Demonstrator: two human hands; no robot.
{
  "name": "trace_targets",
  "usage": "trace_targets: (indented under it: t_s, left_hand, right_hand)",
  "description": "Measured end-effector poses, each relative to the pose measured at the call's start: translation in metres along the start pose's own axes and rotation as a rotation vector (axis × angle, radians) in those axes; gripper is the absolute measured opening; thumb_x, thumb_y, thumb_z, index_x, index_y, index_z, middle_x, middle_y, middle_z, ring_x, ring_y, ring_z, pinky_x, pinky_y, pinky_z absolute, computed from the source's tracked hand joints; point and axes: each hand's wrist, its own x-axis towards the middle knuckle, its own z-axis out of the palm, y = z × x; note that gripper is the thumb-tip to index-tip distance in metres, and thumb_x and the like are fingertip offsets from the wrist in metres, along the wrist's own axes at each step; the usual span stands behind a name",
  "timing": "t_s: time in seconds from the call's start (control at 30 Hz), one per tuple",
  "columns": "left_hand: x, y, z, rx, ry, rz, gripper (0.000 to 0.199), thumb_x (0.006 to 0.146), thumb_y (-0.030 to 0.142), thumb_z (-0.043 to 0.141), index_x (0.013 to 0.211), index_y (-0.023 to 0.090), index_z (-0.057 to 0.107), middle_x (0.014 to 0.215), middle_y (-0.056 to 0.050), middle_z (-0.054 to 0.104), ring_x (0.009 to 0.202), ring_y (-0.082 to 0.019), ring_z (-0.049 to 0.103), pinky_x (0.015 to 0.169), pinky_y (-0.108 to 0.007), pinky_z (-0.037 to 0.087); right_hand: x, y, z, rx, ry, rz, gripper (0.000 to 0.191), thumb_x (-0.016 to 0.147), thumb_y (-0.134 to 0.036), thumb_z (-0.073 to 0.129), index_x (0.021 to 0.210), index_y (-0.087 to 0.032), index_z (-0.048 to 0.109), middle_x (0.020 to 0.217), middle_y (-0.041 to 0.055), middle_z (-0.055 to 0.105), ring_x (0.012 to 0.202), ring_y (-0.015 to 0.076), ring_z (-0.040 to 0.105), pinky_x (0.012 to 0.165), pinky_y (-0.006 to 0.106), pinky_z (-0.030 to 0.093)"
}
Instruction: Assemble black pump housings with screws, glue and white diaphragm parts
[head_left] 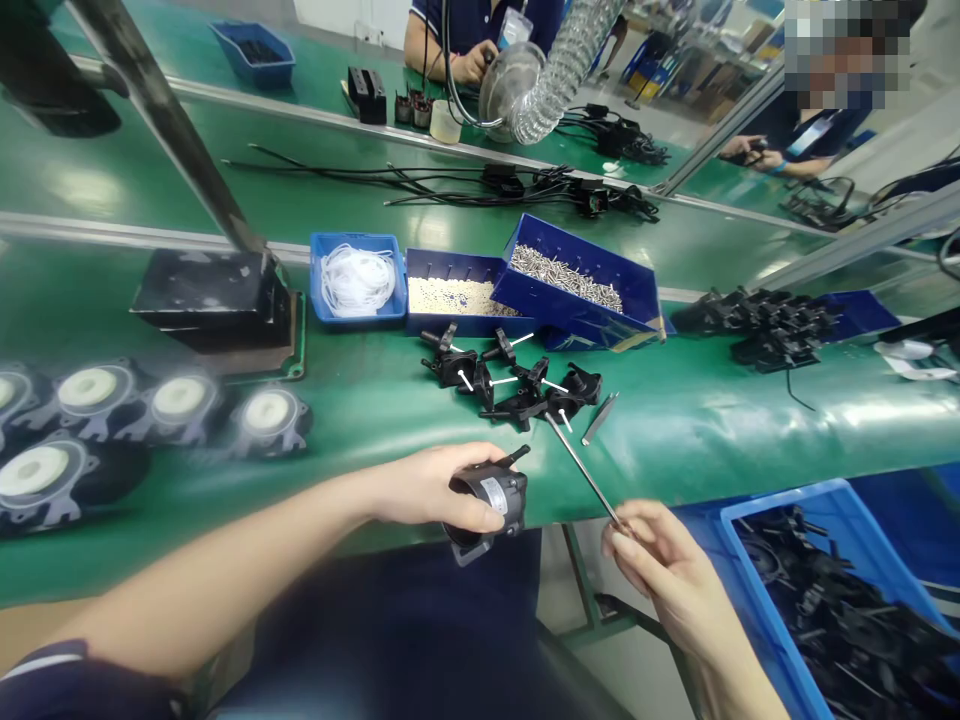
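Note:
My left hand (427, 487) is closed round a black cylindrical plastic housing (511, 497) with a pale label and a short spout. It is held just over the table's front edge, thumb across the label. To its right, my right hand (664, 560) pinches a thin metal rod-like tool (583, 466), whose far tip points at a group of small black plastic parts. Those black parts (523, 402) lie on the green table (360, 400), several with white pins sticking out. Beside them rests a small grey strip (600, 418). The tool's gripped end is hidden by my fingers.
Behind the parts stand a tray of white tubing (357, 281), a bin of cream pieces (457, 295) and a tilted bin of metal pins (570, 280). Round housings (268, 415) sit left by a black stand (217, 300). A blue crate (780, 590) is lower right. Co-workers sit opposite.

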Motion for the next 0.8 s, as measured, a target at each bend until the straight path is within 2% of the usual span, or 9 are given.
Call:
trace_targets:
  t_s: [0.13, 0.27, 0.4, 0.57, 0.7, 0.8]
  left_hand:
    - [0.001, -0.003, 0.001, -0.163, -0.125, -0.011, 0.06, 0.071, 0.037, 0.075, 0.126, 0.023, 0.055, 0.111, -0.004, 0.059, 0.093, -0.019, 0.055, 0.078, -0.029, 0.044]
    - [0.004, -0.008, 0.002, -0.21, -0.194, 0.007, 0.064, 0.068, 0.037, 0.077, 0.127, 0.023, 0.057, 0.113, -0.005, 0.06, 0.095, -0.02, 0.055, 0.08, -0.03, 0.045]
    - [0.003, -0.011, 0.0, -0.219, -0.21, 0.023, 0.066, 0.067, 0.042, 0.077, 0.127, 0.021, 0.058, 0.118, -0.007, 0.061, 0.1, -0.023, 0.056, 0.086, -0.033, 0.044]
    - [0.002, -0.012, -0.003, -0.218, -0.222, 0.042, 0.068, 0.066, 0.047, 0.076, 0.126, 0.02, 0.059, 0.115, -0.007, 0.062, 0.098, -0.023, 0.055, 0.083, -0.031, 0.044]
    - [0.003, -0.01, -0.004, -0.202, -0.262, 0.056, 0.066, 0.067, 0.047, 0.075, 0.124, 0.019, 0.059, 0.112, -0.007, 0.061, 0.095, -0.022, 0.055, 0.082, -0.032, 0.044]
    - [0.002, -0.007, -0.004, -0.126, -0.29, 0.053, 0.065, 0.069, 0.049, 0.074, 0.124, 0.019, 0.058, 0.11, -0.006, 0.061, 0.092, -0.021, 0.055, 0.081, -0.032, 0.046]
  right_hand:
    - [-0.024, 0.014, -0.024, -0.03, 0.053, 0.037, 0.039, 0.082, -0.042, 0.078, 0.099, -0.015, 0.057, 0.08, 0.0071, 0.058, 0.07, 0.0117, 0.055, 0.056, 0.013, 0.041]
    - [-0.035, 0.009, -0.025, -0.068, 0.001, 0.052, 0.037, 0.076, -0.042, 0.081, 0.091, -0.013, 0.064, 0.079, 0.0074, 0.06, 0.07, 0.0127, 0.058, 0.064, 0.017, 0.048]
    - [-0.036, -0.005, -0.011, -0.042, 0.104, 0.101, 0.041, 0.072, -0.046, 0.083, 0.089, -0.013, 0.066, 0.08, 0.0064, 0.06, 0.072, 0.0129, 0.057, 0.067, 0.017, 0.049]
    - [-0.034, -0.013, 0.0, -0.026, 0.066, 0.102, 0.04, 0.071, -0.045, 0.084, 0.088, -0.013, 0.067, 0.079, 0.0053, 0.06, 0.071, 0.0115, 0.057, 0.069, 0.016, 0.049]
    - [-0.03, -0.007, -0.01, -0.049, 0.031, 0.068, 0.037, 0.073, -0.043, 0.083, 0.089, -0.013, 0.068, 0.082, 0.007, 0.061, 0.075, 0.0132, 0.06, 0.071, 0.016, 0.051]
    - [-0.022, 0.001, -0.024, -0.162, -0.04, -0.004, 0.03, 0.074, -0.035, 0.083, 0.09, -0.013, 0.07, 0.088, 0.0096, 0.063, 0.081, 0.017, 0.064, 0.073, 0.018, 0.054]
